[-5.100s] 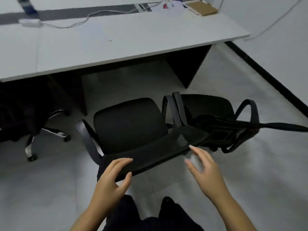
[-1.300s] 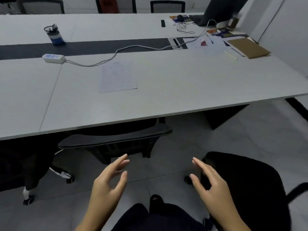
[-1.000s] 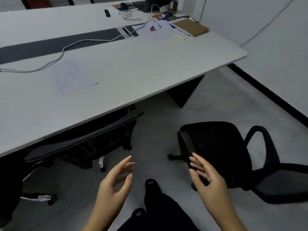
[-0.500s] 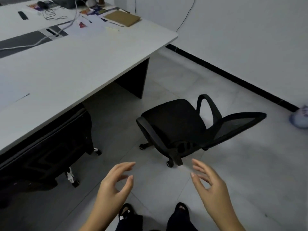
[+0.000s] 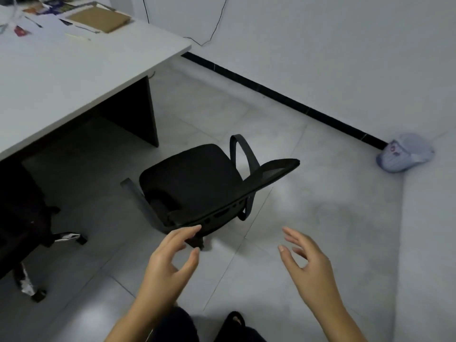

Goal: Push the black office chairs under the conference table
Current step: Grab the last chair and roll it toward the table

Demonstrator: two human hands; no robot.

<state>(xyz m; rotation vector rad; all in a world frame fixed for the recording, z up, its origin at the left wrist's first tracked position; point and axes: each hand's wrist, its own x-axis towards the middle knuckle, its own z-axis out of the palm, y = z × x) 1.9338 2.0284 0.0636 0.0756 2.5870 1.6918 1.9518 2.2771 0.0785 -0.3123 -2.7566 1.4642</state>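
Observation:
A black office chair (image 5: 192, 178) stands on the tiled floor, out from the corner of the white conference table (image 5: 74, 77), its mesh back toward me and to the right. A second black chair (image 5: 22, 218) sits tucked under the table at the left, only its base and castors showing. My left hand (image 5: 170, 262) hovers just below the free chair's back edge, fingers relaxed and spread, holding nothing. My right hand (image 5: 308, 265) is raised to the right of the chair, fingers apart, well clear of it.
Papers and a brown folder (image 5: 101, 19) lie on the tabletop. A dark table leg panel (image 5: 133, 112) stands behind the free chair. A pale bag (image 5: 404, 153) lies by the black skirting at the wall. A cable (image 5: 212, 28) hangs down the wall.
My view has swung right, away from the tucked chair. The free chair now sits nearer, and both empty hands have come closer to its back.

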